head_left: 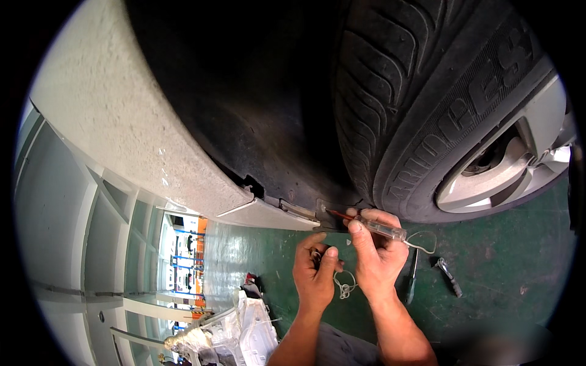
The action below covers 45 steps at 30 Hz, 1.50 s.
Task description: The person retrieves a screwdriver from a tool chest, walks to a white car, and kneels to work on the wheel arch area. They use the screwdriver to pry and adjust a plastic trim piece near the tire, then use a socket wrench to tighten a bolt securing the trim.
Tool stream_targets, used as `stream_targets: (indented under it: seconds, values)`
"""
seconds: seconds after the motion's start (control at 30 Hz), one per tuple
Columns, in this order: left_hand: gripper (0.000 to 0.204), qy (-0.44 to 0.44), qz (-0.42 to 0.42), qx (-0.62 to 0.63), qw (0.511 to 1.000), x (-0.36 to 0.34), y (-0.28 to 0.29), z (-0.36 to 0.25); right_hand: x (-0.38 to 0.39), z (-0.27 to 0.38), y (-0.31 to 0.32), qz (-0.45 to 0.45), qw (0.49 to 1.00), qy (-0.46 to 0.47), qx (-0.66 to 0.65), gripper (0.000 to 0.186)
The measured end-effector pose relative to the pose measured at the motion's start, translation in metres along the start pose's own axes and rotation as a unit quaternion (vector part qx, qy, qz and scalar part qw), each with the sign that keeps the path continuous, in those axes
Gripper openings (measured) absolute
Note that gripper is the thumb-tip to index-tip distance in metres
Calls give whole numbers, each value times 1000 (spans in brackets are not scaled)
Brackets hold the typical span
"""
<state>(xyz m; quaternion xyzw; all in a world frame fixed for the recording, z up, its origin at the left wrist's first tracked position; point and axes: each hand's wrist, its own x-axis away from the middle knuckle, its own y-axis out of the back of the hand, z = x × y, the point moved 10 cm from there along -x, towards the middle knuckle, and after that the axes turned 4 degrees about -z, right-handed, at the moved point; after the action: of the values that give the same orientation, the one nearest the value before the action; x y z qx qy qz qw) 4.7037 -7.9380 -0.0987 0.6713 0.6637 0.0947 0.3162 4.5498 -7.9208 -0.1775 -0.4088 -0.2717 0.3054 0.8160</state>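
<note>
Between white car panel (183, 165) and tyre (390, 116), with a grasping right hand (378, 253) and curled left hand (317, 277): steady the right's clear-handled tool (384, 230), tip at the dark flap (329, 222); press lightly, secure the left's dark object (315, 257), and leave the pale cord (347, 289) slack.

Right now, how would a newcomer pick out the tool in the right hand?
Start at the big black tire; the right hand shows just below it in the picture. It holds a slim tool pointing left. The see-through handle and reddish shaft set it apart from the metal wrench on the floor.
</note>
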Motion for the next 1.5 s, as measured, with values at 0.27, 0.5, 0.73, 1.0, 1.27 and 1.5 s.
stream_targets:
  seconds: [0.27, 0.5, 0.73, 1.0, 1.27, 1.5]
  values:
    - [32, -3, -1, -21, 1000, 1, 0, -5, -2, 14, -5, -1, 996, -9, 83, 19]
    - [33, -8, -7, -11, 1000, -1, -6, -11, 11, -10, -3, -41, 996, -63, -55, 19]
    - [30, -2, -3, -9, 1000, -2, -5, -8, 6, -11, -3, -19, 994, -82, -76, 19]
    - [27, 5, -17, -4, 1000, -3, -7, -10, 2, -3, -6, 18, 998, -58, 33, 18]
    - [29, -6, -11, -25, 1000, -3, -7, -9, 4, 2, -7, -25, 996, -87, -16, 17]
    - [26, 11, -47, 14, 999, -7, -8, -1, 11, -34, -1, -88, 967, -193, -141, 17]
